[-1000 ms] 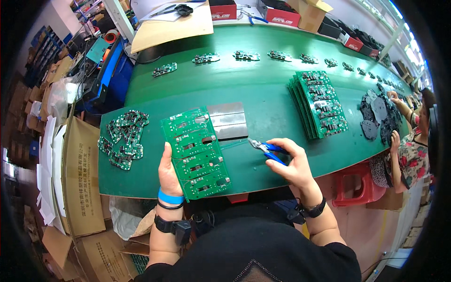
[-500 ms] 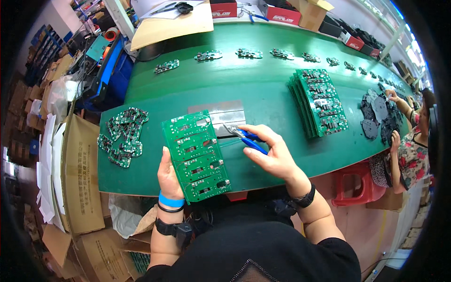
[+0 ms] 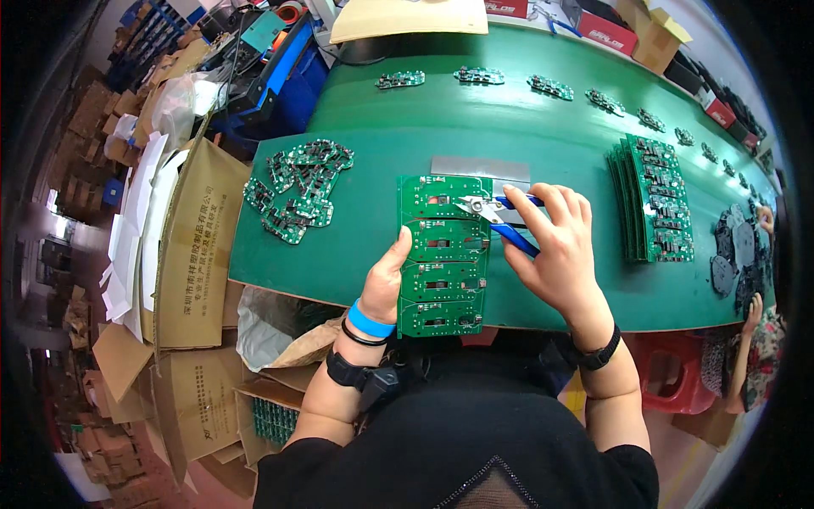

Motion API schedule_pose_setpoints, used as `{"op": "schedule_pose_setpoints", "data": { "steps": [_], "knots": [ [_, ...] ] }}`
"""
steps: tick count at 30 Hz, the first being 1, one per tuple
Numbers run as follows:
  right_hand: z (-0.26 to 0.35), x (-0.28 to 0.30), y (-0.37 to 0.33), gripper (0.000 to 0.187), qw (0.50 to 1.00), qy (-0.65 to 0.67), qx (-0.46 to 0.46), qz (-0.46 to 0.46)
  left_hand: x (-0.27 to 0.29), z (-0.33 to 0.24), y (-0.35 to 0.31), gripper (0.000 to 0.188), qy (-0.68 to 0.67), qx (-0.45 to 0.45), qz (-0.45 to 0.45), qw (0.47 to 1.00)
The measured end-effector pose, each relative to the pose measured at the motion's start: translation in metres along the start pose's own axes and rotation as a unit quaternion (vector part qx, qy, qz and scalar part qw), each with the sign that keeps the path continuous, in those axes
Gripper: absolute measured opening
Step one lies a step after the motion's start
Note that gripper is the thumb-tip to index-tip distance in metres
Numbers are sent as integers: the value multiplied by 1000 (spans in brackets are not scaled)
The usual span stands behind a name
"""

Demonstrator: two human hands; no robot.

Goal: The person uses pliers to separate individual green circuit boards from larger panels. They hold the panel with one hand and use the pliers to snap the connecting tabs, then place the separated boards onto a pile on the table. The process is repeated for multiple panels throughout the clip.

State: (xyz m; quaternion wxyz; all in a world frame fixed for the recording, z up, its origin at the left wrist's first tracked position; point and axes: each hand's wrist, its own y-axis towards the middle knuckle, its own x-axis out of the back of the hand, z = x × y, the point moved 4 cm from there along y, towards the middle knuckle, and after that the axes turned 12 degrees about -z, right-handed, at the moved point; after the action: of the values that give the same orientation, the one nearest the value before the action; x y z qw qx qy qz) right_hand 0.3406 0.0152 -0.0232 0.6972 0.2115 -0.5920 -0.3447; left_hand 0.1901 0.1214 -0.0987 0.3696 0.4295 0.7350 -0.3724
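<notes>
My left hand (image 3: pixel 388 280) grips the left edge of a green circuit board panel (image 3: pixel 441 297), thumb on its face. The panel is divided into several like sections with slots and small components. In my right hand (image 3: pixel 560 246) is a pair of side cutters (image 3: pixel 515 239) with blue handles. Their metal jaws lie over the right part of the panel's top section; I cannot tell whether they touch it. Behind the panel, a flat grey metal plate (image 3: pixel 479 166) rests on the green bench, partly hidden by the panel and my right hand.
Loose populated circuit boards (image 3: pixel 297 182) are heaped on the left. To the right stand stacked board panels (image 3: pixel 657 199). A row of single boards (image 3: pixel 551 86) crosses the far side. Cardboard boxes (image 3: pixel 199 246) line the left edge; a co-worker's hand (image 3: pixel 753 312) is near dark parts (image 3: pixel 736 246).
The whole view has shifted, so the bench appears further right. The panel is straighter now, and the cutter jaws have come from beside its right edge to over its top section.
</notes>
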Motion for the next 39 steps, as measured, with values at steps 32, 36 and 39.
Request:
{"op": "schedule_pose_setpoints", "data": {
  "steps": [32,36,39],
  "knots": [
    [11,8,4,56,997,-53,56,8,-24,-7,-9,46,160,-84,-74,981],
    [9,4,2,53,999,-33,43,2,-19,-6,-7,47,139,-79,-74,984],
    [8,4,2,51,999,-22,33,-27,-21,-8,-8,48,138,-78,-68,985]
  ]
}}
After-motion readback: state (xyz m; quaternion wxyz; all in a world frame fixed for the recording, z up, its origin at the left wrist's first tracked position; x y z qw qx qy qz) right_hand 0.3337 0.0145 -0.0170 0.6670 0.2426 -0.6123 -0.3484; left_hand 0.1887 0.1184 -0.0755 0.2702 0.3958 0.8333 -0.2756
